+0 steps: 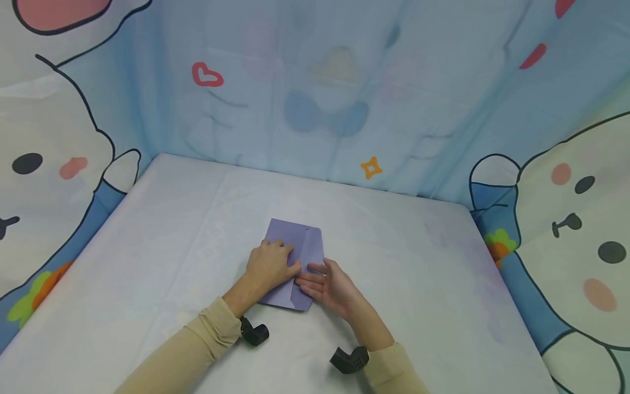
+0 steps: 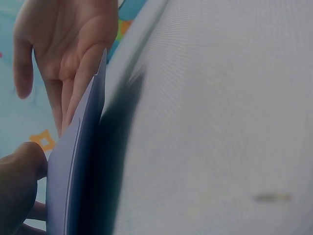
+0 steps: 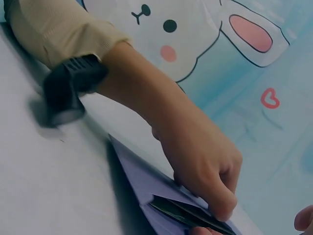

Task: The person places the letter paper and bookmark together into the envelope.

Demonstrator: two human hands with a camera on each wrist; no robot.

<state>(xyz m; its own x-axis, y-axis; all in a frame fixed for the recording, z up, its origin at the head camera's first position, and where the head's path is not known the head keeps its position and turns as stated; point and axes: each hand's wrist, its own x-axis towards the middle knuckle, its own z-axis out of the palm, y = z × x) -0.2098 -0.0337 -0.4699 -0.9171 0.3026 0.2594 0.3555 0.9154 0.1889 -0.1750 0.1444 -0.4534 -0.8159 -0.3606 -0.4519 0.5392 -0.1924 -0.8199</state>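
Note:
A purple paper envelope [image 1: 290, 235] lies on the white table, its opening running lengthwise. In the right wrist view, something dark with a green tint [image 3: 183, 211] shows inside the opening of the envelope [image 3: 137, 174]. My left hand [image 1: 269, 264] rests on the envelope's left part, thumb reaching toward the opening. From the right, my right hand [image 1: 333, 287] touches the envelope near the opening with fairly straight fingers, palm turned up and inward. In the left wrist view, the right hand's [image 2: 73, 54] fingertips are hidden behind the envelope [image 2: 73, 156].
The white table [image 1: 418, 284] spreads around the envelope. Behind it hangs a blue cartoon-printed curtain [image 1: 236, 109], with printed white animals at both sides. A black wrist camera [image 1: 254, 331] is on the left wrist, another black camera [image 1: 349, 360] on the right.

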